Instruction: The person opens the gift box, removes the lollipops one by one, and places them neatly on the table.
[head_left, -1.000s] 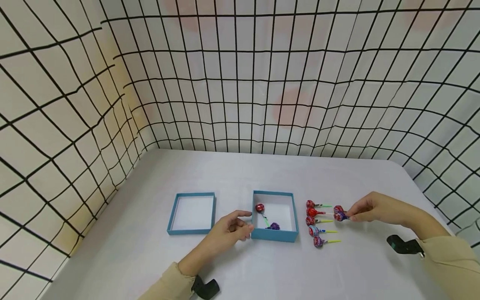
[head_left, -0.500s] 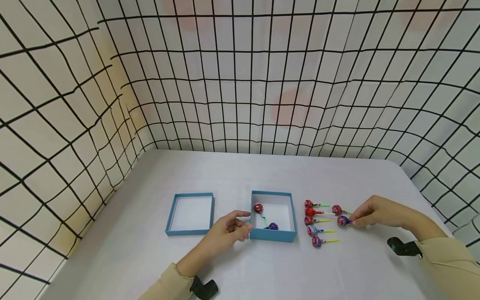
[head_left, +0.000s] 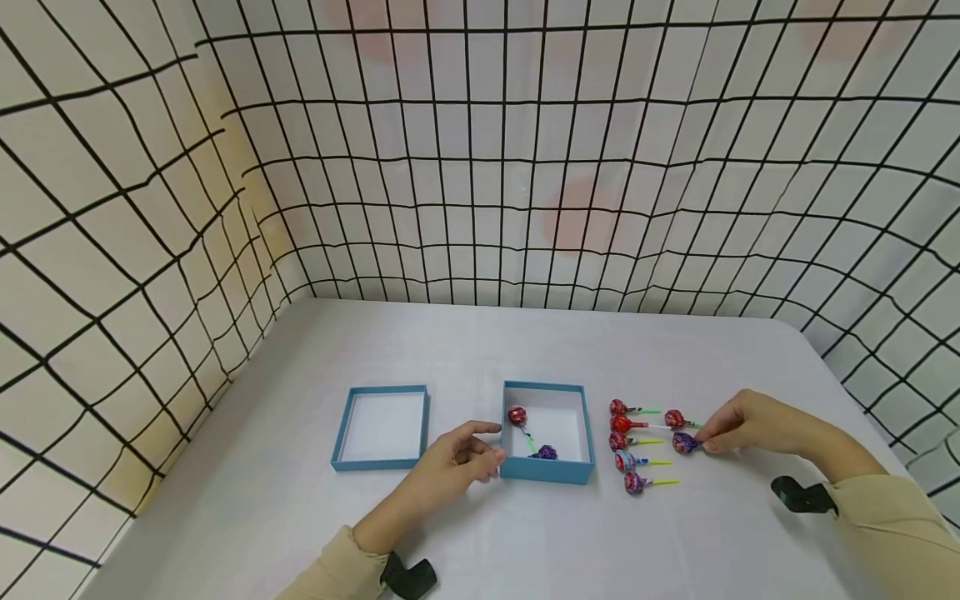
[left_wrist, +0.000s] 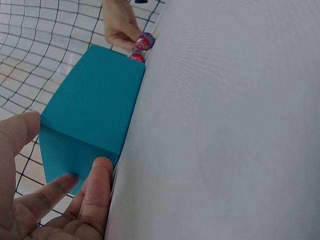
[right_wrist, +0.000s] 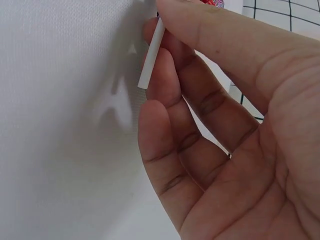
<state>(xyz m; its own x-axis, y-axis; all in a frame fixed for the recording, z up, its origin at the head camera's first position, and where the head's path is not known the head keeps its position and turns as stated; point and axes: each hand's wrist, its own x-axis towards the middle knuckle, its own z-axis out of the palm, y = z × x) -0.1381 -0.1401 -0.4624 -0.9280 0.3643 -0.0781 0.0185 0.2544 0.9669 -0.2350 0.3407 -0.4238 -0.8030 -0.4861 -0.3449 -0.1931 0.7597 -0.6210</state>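
My right hand [head_left: 753, 429] pinches the stick end of a purple-wrapped lollipop [head_left: 684, 442] low over the table. Its white stick [right_wrist: 153, 55] pokes out past thumb and fingers in the right wrist view. Just beyond it lies a red lollipop [head_left: 674, 418]. To their left, several lollipops lie in a column, among them a plain red one [head_left: 622, 425] and a blue one [head_left: 624, 461]. My left hand [head_left: 452, 467] touches the left wall of the blue box [head_left: 546, 471] with loosely bent fingers. Inside the box are a red lollipop [head_left: 517, 416] and a purple lollipop [head_left: 547, 452].
Left of the box lies a shallow blue-rimmed lid [head_left: 380, 425], inside up. A white cloth covers the table [head_left: 600, 550]. Black-lined white curtain walls [head_left: 480, 183] rise behind and at both sides. A black wrist device [head_left: 408, 577] sits at the left sleeve.
My right hand has shifted the purple lollipop slightly nearer and to the right, so the red lollipop beside it now shows separately. My left hand stays at the box.
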